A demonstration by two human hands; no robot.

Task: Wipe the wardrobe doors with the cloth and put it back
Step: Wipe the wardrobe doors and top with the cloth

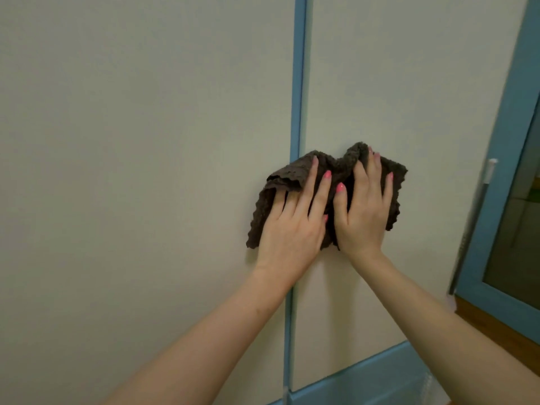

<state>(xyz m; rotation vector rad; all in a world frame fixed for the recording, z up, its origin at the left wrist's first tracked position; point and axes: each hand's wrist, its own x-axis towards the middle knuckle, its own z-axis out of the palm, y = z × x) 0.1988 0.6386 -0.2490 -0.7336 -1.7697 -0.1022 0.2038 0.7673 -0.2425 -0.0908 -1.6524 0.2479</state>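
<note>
Both hands press a dark brown cloth flat against the pale wardrobe doors, just right of the blue strip that runs between the two panels. The left hand sits at about 8 o'clock on the cloth, its fingers spread and extended, with the two outer ones tucked under a fold, so it pins the cloth more than it grips it. The right hand lies at about 4 o'clock, palm down, fingers open and reaching to the cloth's upper edge at 12 o'clock, where the fabric bunches into a ridge between the hands.

The flat, splayed hold likely serves to spread pressure over a wide patch of the right door, so more of the cloth meets the panel on each pass. Two hands side by side also keep the crumpled fabric from sliding down the upright face.

The left door stretches away toward 9 o'clock. At 3 o'clock stands a blue-framed glass door with a pale handle. Wiping appears to be in hand; where the cloth belongs afterwards is not in view.
</note>
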